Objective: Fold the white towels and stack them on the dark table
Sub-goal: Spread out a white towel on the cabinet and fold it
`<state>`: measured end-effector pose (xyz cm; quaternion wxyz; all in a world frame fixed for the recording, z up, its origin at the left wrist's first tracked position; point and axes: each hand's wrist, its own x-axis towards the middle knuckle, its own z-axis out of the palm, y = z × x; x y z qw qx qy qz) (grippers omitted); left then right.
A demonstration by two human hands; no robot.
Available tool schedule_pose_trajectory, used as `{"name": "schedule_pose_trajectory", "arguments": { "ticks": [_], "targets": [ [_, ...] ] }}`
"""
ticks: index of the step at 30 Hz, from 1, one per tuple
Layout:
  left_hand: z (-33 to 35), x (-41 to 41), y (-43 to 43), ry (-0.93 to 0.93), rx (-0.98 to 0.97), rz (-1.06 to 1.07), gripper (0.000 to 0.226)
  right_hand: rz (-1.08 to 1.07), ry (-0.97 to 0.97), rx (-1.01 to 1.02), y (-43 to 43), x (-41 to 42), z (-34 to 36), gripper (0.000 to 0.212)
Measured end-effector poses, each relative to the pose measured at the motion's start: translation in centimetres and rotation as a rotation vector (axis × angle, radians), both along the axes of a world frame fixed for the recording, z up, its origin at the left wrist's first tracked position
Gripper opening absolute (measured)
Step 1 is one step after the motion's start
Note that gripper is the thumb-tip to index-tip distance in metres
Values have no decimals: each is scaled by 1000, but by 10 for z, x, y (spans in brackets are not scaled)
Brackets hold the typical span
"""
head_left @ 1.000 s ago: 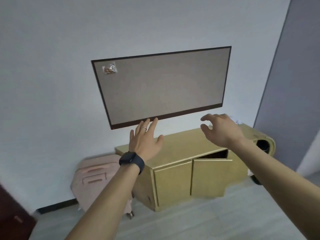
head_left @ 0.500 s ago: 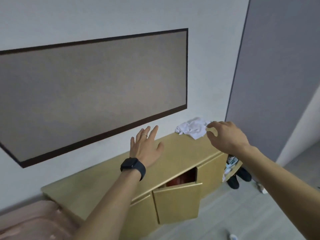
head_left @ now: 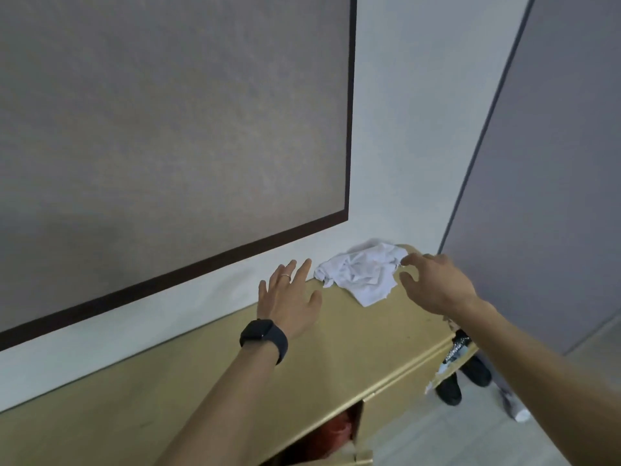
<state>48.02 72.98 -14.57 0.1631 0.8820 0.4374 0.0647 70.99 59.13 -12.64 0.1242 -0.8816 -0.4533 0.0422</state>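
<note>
**Reaching for the crumpled white towel**

Shows white towel [head_left: 361, 274] crumpled at the far right end of the yellow cabinet [head_left: 302, 381], against the wall; dark table not in view. Shows left hand [head_left: 289, 304] spread and empty just left of the cloth, right hand [head_left: 433, 284] loosely curled, also empty, fingertips at its right edge. Best done by pinching two corners rather than bunching the middle, then lifting clear to shake flat. Compared with half a second earlier: viewed from closer, left hand much nearer the towel.
</note>
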Motion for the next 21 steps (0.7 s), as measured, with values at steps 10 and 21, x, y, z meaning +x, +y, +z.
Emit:
{"name": "schedule_pose_trajectory", "arguments": {
  "ticks": [10,21],
  "targets": [
    [-180,110,90,194,-167,36,63,60,110,-189,118,106,-159,42],
    [-300,143,86,264,-327,188,63,-4,435,168,203,175,-246,25]
  ]
}}
